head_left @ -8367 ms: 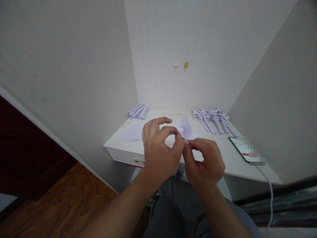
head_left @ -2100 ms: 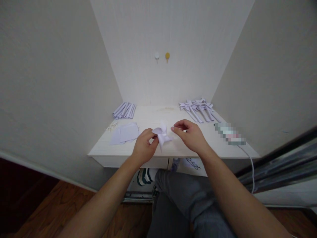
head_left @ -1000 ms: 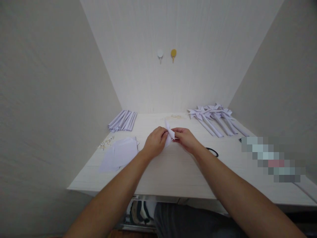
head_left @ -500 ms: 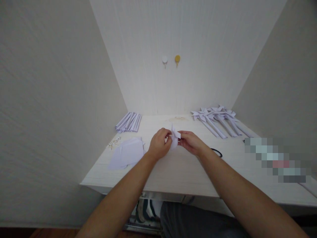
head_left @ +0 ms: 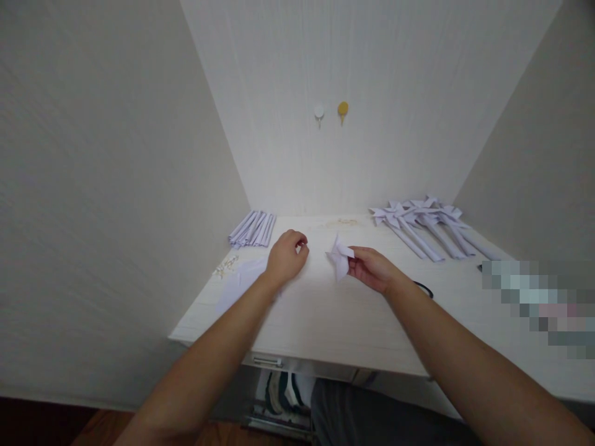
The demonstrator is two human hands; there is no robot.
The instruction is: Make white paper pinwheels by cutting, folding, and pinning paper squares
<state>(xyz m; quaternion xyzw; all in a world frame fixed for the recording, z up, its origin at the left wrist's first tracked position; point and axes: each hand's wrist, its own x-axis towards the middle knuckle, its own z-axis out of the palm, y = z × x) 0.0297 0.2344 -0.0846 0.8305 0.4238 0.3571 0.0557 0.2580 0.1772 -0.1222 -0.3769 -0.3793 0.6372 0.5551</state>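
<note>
**Paper pinwheel head in one hand, other hand off to the side**

Head view, only one there is: the right hand (head_left: 374,270) is pinching a small folded white paper pinwheel (head_left: 339,255) by its right side, thumb and fingers closed on it. The pinwheel sits just above the worktop (head_left: 334,310), roughly mid-depth and a bit back from the front edge; can't tell if its lower tip touches the surface or not.

The left hand (head_left: 287,256) is apart from the pinwheel, off to its left, fingers curled in loosely. There might be something tiny at the fingertips but it's too small to make out, so I can't say if it's gripping anything. It hovers over or rests on the worktop right by the loose white paper sheets (head_left: 242,282) lying along the left edge.

Other stuff on the worktop: a bundle of rolled paper sticks (head_left: 253,228) in the back left corner, a row of finished pinwheels on sticks (head_left: 425,226) fanned out in the back right corner, a little scatter of small pins (head_left: 225,266) near the left edge, and a black loop (head_left: 423,288) just behind the right wrist. Two round hooks (head_left: 331,111), one white and one yellow, are on the back wall. A drawer handle (head_left: 264,361) shows under the front edge.
</note>
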